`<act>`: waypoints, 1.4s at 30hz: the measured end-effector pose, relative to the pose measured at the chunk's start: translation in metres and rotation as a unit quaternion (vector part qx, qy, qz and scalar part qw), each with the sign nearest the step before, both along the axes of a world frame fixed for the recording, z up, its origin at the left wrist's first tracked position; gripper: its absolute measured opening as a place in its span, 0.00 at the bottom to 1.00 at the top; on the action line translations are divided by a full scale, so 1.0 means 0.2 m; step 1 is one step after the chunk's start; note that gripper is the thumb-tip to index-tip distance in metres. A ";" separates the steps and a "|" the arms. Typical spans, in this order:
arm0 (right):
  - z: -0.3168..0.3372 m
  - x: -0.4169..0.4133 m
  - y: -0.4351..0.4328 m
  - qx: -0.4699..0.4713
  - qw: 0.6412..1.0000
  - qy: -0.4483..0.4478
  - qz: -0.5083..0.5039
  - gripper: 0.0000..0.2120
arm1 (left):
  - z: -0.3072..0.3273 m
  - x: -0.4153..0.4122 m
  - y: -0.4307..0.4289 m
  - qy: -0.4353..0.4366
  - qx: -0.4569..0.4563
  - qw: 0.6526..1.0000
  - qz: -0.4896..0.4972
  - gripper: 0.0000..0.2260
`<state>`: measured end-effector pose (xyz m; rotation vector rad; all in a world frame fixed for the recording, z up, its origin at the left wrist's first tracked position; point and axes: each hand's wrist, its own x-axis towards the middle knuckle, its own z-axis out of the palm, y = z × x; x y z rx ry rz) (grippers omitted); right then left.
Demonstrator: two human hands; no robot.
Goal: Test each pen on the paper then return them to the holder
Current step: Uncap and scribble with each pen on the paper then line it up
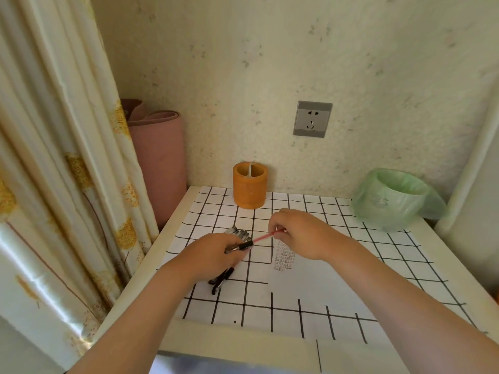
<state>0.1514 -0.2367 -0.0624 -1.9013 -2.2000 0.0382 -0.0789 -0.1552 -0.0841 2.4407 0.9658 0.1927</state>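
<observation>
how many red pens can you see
1: the red pen, held between the left hand and right hand. The pile of pens under the left hand looks black and clear, though that hand may hide others.

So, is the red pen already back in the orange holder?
No, the red pen is pinched by the right hand over the table, well short of the holder.
</observation>
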 end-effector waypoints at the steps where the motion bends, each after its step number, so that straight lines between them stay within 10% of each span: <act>1: 0.01 0.02 -0.03 0.003 1.000 0.016 -0.013 0.04 | 0.02 0.02 -0.01 -0.011 -0.011 1.000 -0.001 0.06; 10: -0.02 -0.04 -0.14 -0.028 0.999 0.028 -0.021 0.11 | 0.10 0.23 -0.10 -0.058 0.016 0.998 0.000 0.02; 21: -0.18 0.29 -0.31 -0.145 0.978 0.009 -0.147 0.24 | -0.11 0.35 -0.16 0.173 0.081 0.977 -0.096 0.37; 32: -0.17 0.31 -0.31 -0.119 0.983 0.021 -0.139 0.21 | -0.15 0.36 -0.18 0.098 0.075 0.991 -0.059 0.42; 42: -0.09 0.13 -0.32 -0.018 0.995 0.050 -0.087 0.11 | 0.02 0.37 -0.21 -0.080 0.054 0.992 -0.079 0.13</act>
